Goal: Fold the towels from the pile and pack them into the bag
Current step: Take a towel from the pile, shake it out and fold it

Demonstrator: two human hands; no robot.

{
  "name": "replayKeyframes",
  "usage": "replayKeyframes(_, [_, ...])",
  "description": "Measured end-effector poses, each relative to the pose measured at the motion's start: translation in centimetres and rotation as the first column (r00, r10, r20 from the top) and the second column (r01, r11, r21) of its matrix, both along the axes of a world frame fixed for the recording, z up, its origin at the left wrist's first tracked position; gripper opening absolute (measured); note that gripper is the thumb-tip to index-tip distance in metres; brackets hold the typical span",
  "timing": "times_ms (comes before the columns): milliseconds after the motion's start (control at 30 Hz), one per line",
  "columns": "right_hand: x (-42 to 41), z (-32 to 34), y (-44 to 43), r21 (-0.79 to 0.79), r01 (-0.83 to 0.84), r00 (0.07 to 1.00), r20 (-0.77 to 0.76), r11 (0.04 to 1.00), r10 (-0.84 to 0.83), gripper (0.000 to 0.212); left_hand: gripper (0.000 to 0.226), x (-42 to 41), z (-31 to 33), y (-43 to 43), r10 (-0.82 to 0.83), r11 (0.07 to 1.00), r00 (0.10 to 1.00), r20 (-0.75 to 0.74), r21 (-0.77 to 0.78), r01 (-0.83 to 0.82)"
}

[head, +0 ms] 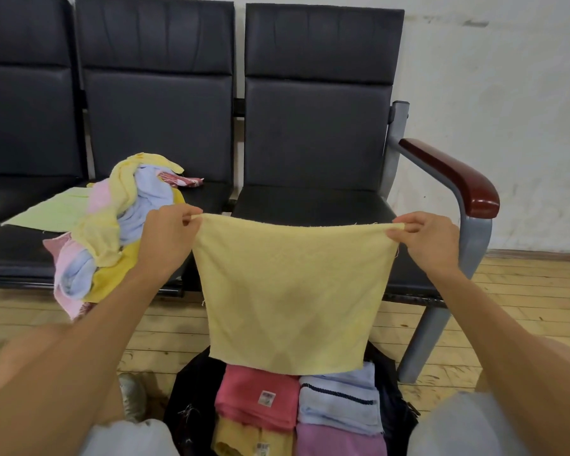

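Yellow towel (290, 291) hangs flat from both grips. Its top edge is pulled taut left-to-right between them and the cloth drops straight down. Left hand (167, 235) pinches the top-left corner, thumb and fingers closed on the cloth. Right hand (428, 241) pinches the top-right corner the same way. The towel is roughly square, so it has no clear long axis; the held edge runs horizontal. Neither hand is nearer: one corner each, level with the other.

The lower edge hangs free below the grips, above the open black bag (191, 390), which sits under them and toward the person. The bag already holds a pink folded towel (257, 390), a blue one (339, 399), a yellow one (244, 439) and a purple one (339, 439), packed in two rows.

Judgement: the next fold needs the two grips brought together, or the towel laid on the seat (310, 205) just beyond the grips.

Pile (112, 225) of unfolded towels sits outside the left grip on the neighbouring seat, spilling over its front edge, with a green towel (53, 212) spread flat beyond it. Outside the right grip is the armrest (451, 176). The room has a plank floor (524, 291) and a scuffed white wall (507, 93).
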State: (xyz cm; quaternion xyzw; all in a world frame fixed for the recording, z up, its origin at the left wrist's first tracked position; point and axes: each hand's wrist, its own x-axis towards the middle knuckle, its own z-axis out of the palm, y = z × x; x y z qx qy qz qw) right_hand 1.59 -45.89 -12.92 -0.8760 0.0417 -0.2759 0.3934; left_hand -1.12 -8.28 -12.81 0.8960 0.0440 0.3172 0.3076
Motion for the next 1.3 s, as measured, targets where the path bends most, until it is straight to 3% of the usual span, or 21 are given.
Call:
replayKeyframes(133, [0.0,0.0,-0.2,0.011,0.038,0.999,0.031,0.999,-0.038,0.014,0.021,-0.1,0.0,-0.2,-0.002,1.000,0.996,0.092,0.019,0.000])
replayKeyframes(233, [0.1,-0.1,-0.2,0.076,0.029,1.000,0.007,0.997,-0.030,0.008,0.021,0.0,0.2,-0.4,0.005,0.999,0.996,0.092,-0.049,-0.001])
replayKeyframes(333, [0.2,-0.2,-0.2,0.057,0.026,1.000,-0.013,0.998,-0.026,0.004,0.022,0.1,0.0,-0.3,0.006,1.000,0.997,0.077,-0.018,-0.005])
replayKeyframes(467, [0.4,-0.4,-0.3,-0.015,0.028,0.999,-0.019,0.999,-0.028,0.022,0.018,0.3,-0.3,-0.3,-0.001,1.000,0.997,0.080,0.001,0.000])
replayKeyframes(567, [0.3,-0.6,-0.3,-0.061,0.023,0.999,-0.026,0.998,-0.025,0.022,0.013,0.3,-0.3,-0.5,0.026,1.000,0.996,0.085,0.010,-0.027])
replayKeyframes(700, [0.2,-0.4,-0.4,-0.036,0.039,0.999,-0.015,0.999,-0.039,0.021,0.011,0.3,-0.4,-1.1,-0.021,0.983,0.999,0.046,-0.180,0.029])
replayKeyframes(867, [0.6,0.0,0.0,0.060,0.012,1.000,-0.012,0.998,-0.011,0.008,0.007,1.5,-0.1,-2.2,-0.115,0.877,0.993,-0.027,-0.472,0.089])
replayKeyframes(967, [1.9,0.8,-0.1,0.154,-0.005,0.999,-0.048,0.988,0.012,0.009,0.010,3.5,0.3,-2.6,-0.174,0.835,0.985,-0.015,-0.532,0.140])
replayKeyframes(1067, [4.1,1.5,-0.3,0.141,-0.005,1.000,-0.010,0.990,0.006,0.005,0.013,6.1,0.5,-2.8,-0.206,0.791,0.978,0.028,-0.584,0.183])
replayKeyframes(1167, [6.6,1.3,-0.4,0.113,-0.013,1.000,0.007,0.993,0.012,0.016,0.014,8.8,0.5,-3.4,-0.201,0.773,0.979,0.020,-0.611,0.171])
replayKeyframes(1300, [9.9,0.6,-0.1,0.207,0.033,0.999,0.011,0.978,-0.036,0.023,0.012,12.4,-0.4,-3.6,-0.188,0.775,0.982,-0.023,-0.618,0.134])
